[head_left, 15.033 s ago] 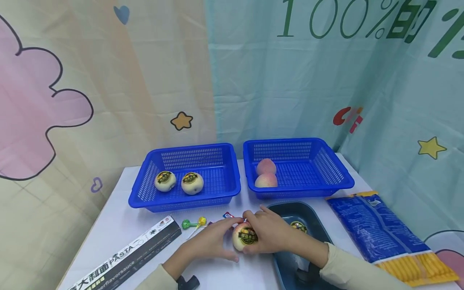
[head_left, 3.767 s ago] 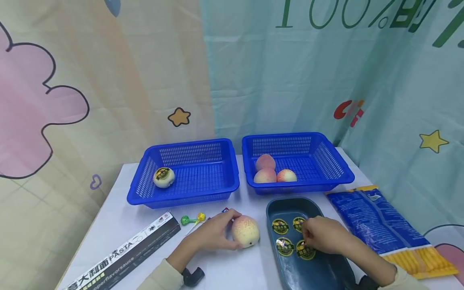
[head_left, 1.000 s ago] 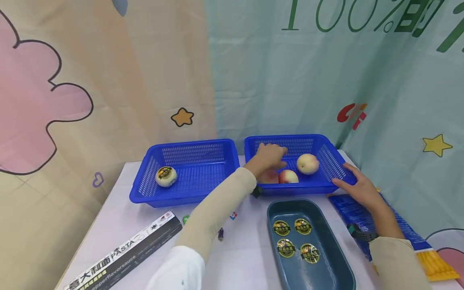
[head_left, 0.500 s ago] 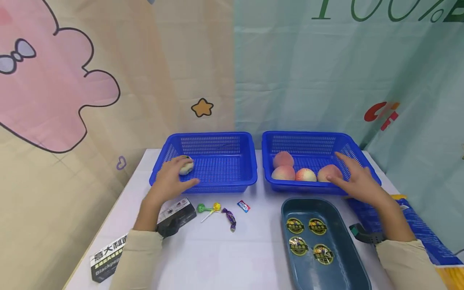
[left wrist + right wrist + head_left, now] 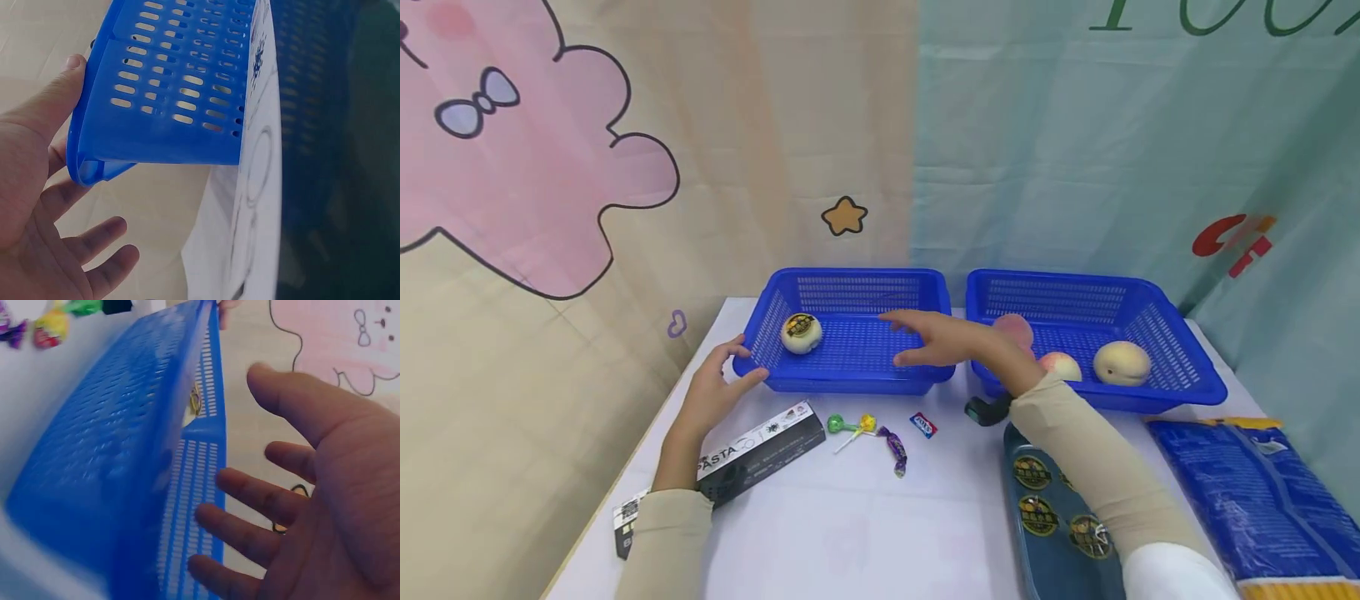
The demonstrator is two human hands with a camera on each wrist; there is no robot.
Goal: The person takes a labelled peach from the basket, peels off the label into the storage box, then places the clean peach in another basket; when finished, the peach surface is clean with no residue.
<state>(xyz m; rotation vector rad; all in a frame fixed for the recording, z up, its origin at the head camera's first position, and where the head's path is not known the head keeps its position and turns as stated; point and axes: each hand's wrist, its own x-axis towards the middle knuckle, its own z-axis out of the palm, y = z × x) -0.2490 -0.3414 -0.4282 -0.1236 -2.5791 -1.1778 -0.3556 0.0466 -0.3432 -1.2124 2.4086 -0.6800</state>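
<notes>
My left hand is at the front-left corner of the left blue basket; the left wrist view shows its thumb on the rim and other fingers loose, some partly behind it. Over that basket's right side my right hand hovers with fingers spread, holding nothing. One pale peach with a black-and-gold sticker lies in the left basket. The right blue basket holds peaches without visible stickers, including a pale peach; the right arm partly covers others. Peeled stickers lie in a dark tray.
A pasta box lies at the left, partly under the left forearm. Lollipops, a purple-wrapped candy and a small red-and-blue candy lie before the baskets. A blue-and-yellow bag is at the right.
Stickered peaches have dwindled in the left basket; bare ones have increased in the right, and stickers in the tray. Just now my left hand moved to the basket corner, my right over to the left basket.
</notes>
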